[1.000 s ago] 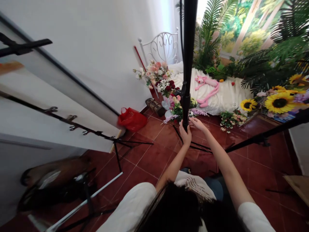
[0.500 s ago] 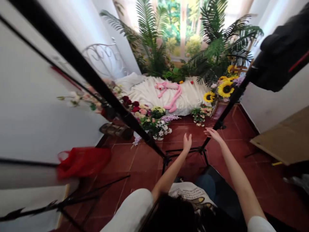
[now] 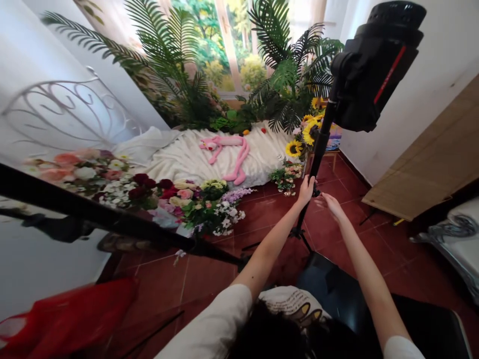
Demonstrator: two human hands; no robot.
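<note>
A black studio light (image 3: pixel 368 82) with a red stripe tops a slim light stand (image 3: pixel 320 147) that rises in front of me on the right. My left hand (image 3: pixel 307 190) is wrapped round the stand's pole, roughly midway up. Close beside it, my right hand (image 3: pixel 333 207) has its fingertips pinched at the small clamp knob (image 3: pixel 316 192) on that pole; the fingertips partly cover the knob. The stand's legs spread on the red tiled floor (image 3: pixel 213 271) below my forearms.
Another thick black pole (image 3: pixel 149 227) slants across the left side. Artificial flowers (image 3: pixel 209 209) border a white draped bed (image 3: pixel 179 154) with a pink plush toy (image 3: pixel 239 164). A red bag (image 3: pixel 71 314) lies lower left; a brown board (image 3: pixel 419 164) leans at right.
My left hand has moved right and closed round the light stand's pole. My right hand has come to its knob. The view has turned rightward, bringing the studio light fully into sight.
</note>
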